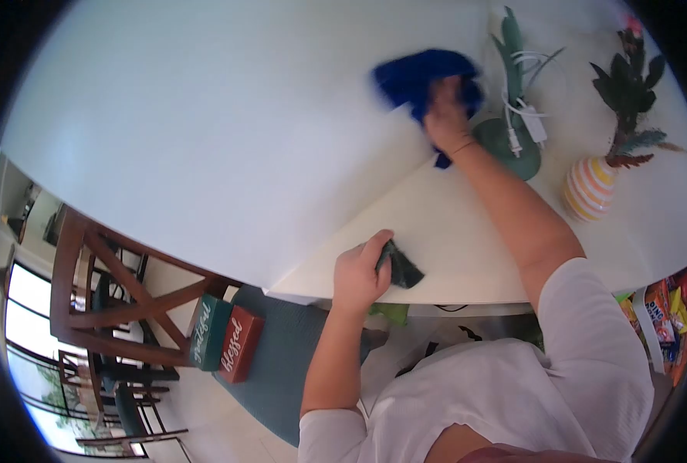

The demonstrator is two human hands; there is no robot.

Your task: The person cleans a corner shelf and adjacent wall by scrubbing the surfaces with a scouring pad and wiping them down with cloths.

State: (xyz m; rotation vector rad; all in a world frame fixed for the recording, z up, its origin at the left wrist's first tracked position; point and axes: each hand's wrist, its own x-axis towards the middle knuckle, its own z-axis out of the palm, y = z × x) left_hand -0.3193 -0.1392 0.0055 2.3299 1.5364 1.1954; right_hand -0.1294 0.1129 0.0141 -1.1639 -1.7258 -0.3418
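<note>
My right hand (pixel 445 116), blurred by motion, presses on a bunched blue cloth (pixel 413 73) on the white table (pixel 204 139), with its fingers on the fabric. Nearer the table's edge, my left hand (pixel 361 270) is closed around a small dark green item (pixel 404 266), which looks soft. Just right of the blue cloth is a green stand with a round base (pixel 509 154), with a white cord and plug (pixel 516 143) wound about it.
A striped vase (pixel 589 189) with dark-leaved stems lies at the right. Colourful snack packets (pixel 660 316) are at the lower right. Below the table's edge stand a wooden chair (pixel 131 297), a green block (pixel 211 332) and a red block (pixel 239 347), both lettered.
</note>
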